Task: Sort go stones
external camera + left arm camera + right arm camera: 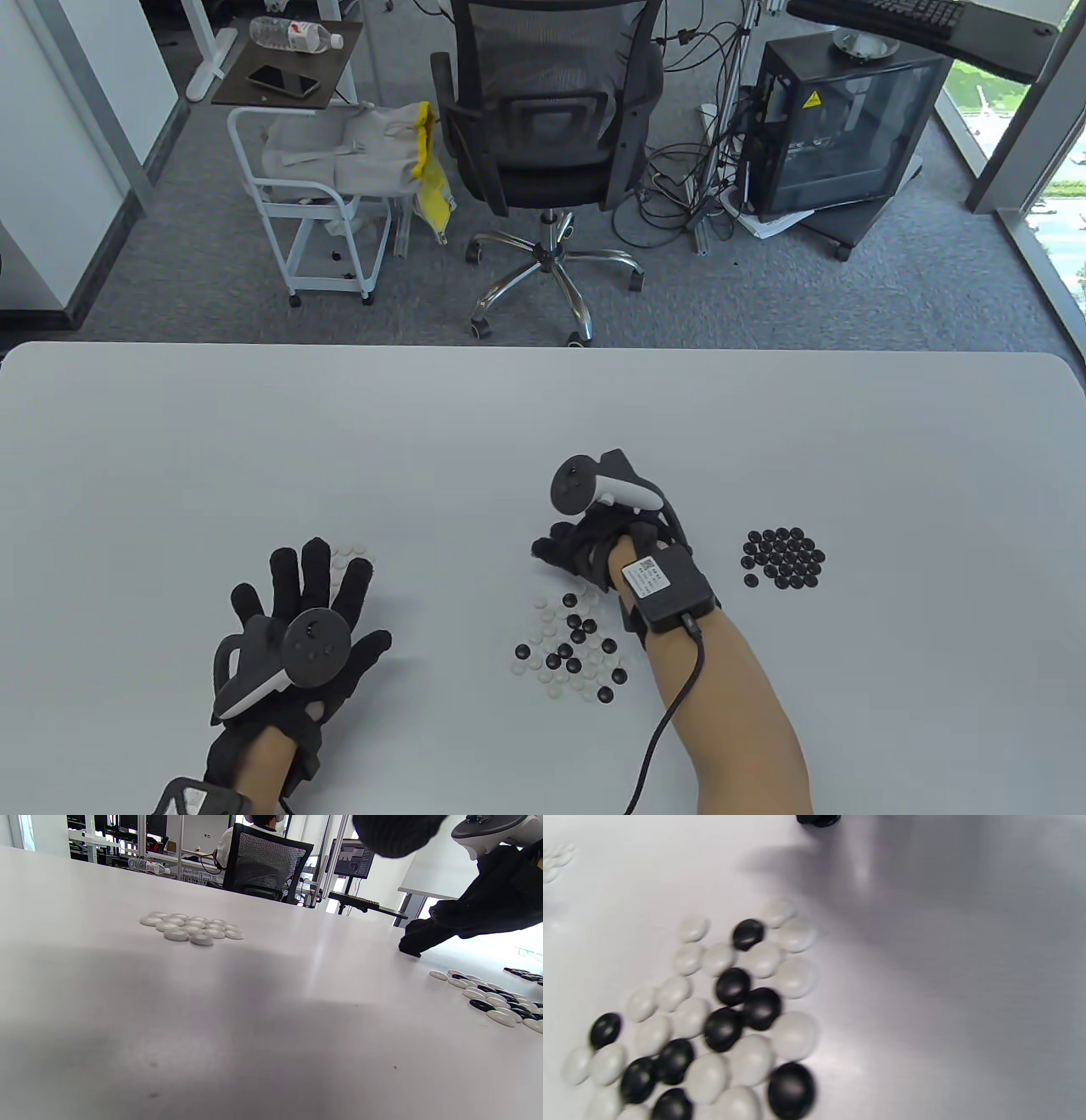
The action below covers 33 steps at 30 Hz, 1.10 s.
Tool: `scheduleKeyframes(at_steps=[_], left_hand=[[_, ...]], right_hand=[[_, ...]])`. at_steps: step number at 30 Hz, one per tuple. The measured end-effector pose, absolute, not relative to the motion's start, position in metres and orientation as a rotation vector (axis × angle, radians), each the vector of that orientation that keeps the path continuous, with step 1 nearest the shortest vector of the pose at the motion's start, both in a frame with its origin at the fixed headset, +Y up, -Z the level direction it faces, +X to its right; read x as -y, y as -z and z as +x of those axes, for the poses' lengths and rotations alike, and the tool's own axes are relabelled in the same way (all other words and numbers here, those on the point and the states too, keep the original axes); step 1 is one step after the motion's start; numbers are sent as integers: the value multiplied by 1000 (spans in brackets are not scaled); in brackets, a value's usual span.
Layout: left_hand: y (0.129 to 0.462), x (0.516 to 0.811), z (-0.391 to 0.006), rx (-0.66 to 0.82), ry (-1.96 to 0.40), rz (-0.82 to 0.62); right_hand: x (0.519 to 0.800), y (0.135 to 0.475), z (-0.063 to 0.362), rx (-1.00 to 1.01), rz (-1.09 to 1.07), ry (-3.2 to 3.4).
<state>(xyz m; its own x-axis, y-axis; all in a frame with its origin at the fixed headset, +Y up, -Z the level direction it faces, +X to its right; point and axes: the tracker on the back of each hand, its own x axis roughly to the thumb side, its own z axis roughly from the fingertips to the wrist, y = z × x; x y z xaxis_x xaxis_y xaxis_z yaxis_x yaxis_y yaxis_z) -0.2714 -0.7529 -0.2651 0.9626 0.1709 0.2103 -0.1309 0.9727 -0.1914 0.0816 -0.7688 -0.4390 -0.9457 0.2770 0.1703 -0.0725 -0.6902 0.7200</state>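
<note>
Right hand (pixel 594 552) hangs just past the far edge of the mixed pile (pixel 570 647), fingers curled down, tips at or near the table (pixel 543 407); whether it pinches a stone I cannot tell, the fingertips are hidden under the hand in the table view and only a dark tip shows at the top edge of the right wrist view; tracker (pixel 598 488) on its back, black box (pixel 666 586) with cable on the wrist.

Left hand (pixel 297 628) flat and spread, fingers straight, gripping nothing; fingertips lie over the near side of the white group (pixel 349 556); left wrist view shows that group (pixel 191 928) as a tight cluster of white stones on bare table, apart from the rest.

Mixed pile sits between the two hands, nearer the right; black and white stones jumbled, many touching; right wrist view, blurred, shows the pile (pixel 712 1018) with whites outnumbering blacks; left wrist view catches its edge (pixel 488 997) low on the right.

Black group (pixel 782 558) is to the right of the right hand, well apart from the pile; all black, packed close in rows.

Behind the table: office chair (pixel 547 127), white cart (pixel 322 195), PC case (pixel 836 127).
</note>
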Motion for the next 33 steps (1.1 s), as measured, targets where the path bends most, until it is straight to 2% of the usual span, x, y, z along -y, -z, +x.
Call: scheduleKeyframes(at_steps=[6, 15, 26, 30, 33], left_hand=[[265, 753, -274, 220, -152, -183], [267, 755, -273, 223, -140, -191], [267, 756, -270, 226, -127, -198], [267, 756, -269, 229, -123, -200], [267, 757, -268, 231, -119, -203]], right_hand=[[766, 447, 163, -1107, 56, -2701], [766, 438, 218, -1101, -89, -2744], [762, 433, 232, -1105, -123, -2731], [753, 434, 222, -1074, -50, -2729], [741, 433, 201, -1071, 88, -2741]])
